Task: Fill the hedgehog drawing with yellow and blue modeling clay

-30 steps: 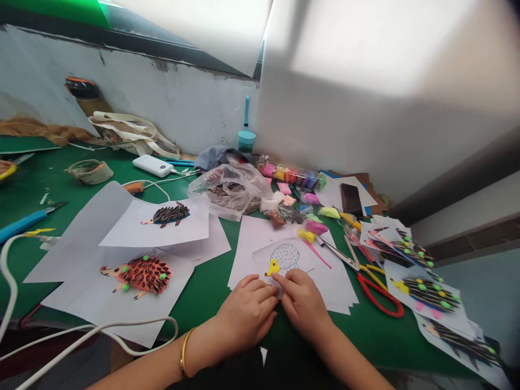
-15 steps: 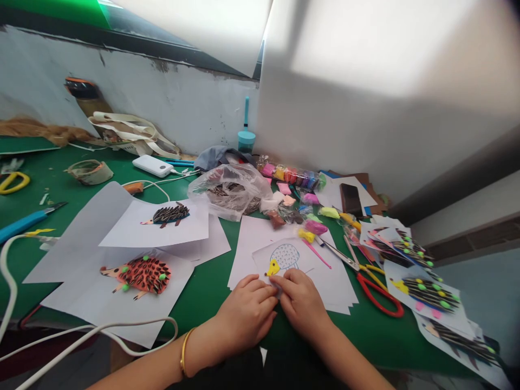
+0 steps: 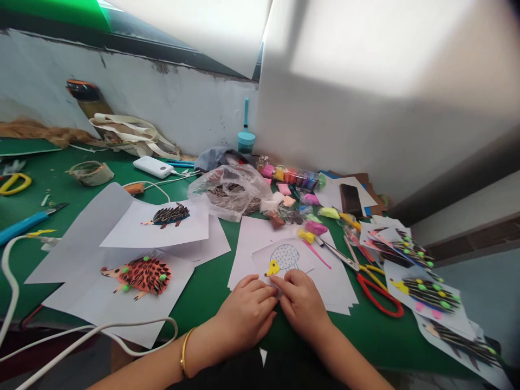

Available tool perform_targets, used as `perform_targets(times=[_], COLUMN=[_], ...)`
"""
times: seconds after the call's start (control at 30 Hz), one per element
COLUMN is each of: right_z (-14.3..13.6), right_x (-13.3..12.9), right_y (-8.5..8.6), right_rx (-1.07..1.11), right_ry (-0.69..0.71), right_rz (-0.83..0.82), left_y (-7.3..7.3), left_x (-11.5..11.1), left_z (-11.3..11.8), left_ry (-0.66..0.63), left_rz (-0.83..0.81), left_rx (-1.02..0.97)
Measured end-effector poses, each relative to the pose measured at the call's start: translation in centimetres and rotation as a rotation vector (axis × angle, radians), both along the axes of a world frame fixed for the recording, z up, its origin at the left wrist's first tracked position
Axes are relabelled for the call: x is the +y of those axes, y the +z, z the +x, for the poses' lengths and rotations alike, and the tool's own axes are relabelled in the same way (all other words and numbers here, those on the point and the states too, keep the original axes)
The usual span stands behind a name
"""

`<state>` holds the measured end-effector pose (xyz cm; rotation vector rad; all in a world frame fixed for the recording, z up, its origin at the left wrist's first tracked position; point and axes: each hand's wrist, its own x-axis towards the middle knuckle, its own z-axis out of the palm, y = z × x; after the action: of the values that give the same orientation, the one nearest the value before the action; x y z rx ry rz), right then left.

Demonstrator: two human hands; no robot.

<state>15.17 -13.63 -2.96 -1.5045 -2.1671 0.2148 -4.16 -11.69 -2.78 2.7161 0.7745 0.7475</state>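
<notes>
A hedgehog drawing (image 3: 285, 255) in blue lines lies on a small white sheet in front of me. Its face is yellow modelling clay (image 3: 273, 267), with a dark eye and nose. My left hand (image 3: 251, 304) rests at the near left edge of this sheet, fingers laid over the paper. From the right, my right hand (image 3: 303, 302) reaches in with its index finger stretched out, the tip just below the clay face. The other fingers are curled. I see nothing held in either hand; both palms are hidden.
Red-handled scissors (image 3: 379, 298) and a pink clay tool (image 3: 317, 254) lie to the right. Behind are a plastic bag (image 3: 231, 189) of striped seeds and several clay packets (image 3: 311, 199). Finished hedgehog pictures (image 3: 142, 276) lie left; a blue craft knife (image 3: 24, 226) is farther left.
My right index finger has shifted very slightly by the yellow clay face. My left hand and the sheets stay where they were.
</notes>
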Motion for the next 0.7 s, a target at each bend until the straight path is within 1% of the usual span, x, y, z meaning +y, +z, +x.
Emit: perform_targets(times=[0.2,0.37,0.43,0.53,0.63,0.7], right_z=[-0.1,0.5,1.6,4.0,6.3,7.1], right_x=[0.0,0.2,0.6,1.4,1.8,1.6], right_y=[0.0,0.4,0.6,0.9,0.8,0.5], right_rx=[-0.067,-0.044,-0.033,-0.074,-0.137,-0.159], right_ry=[-0.038,-0.054,-0.109,-0.197,-0.211,-0.196], right_rz=[-0.011,-0.001,0.05,0.115,0.07,0.029], left_y=[0.1,0.3,0.5,0.7,0.8,0.8], left_x=[-0.1,-0.1,-0.1,0.0,0.4,0.7], left_z=[-0.1,-0.2,-0.3,-0.5,-0.7,-0.9], left_ry=[0.001,0.019,0.034,0.058,0.095,0.138], left_rz=[-0.024,-0.031,-0.039,-0.04,-0.007,0.016], left_rx=[0.014,0.008,0.004,0.002,0.023,0.039])
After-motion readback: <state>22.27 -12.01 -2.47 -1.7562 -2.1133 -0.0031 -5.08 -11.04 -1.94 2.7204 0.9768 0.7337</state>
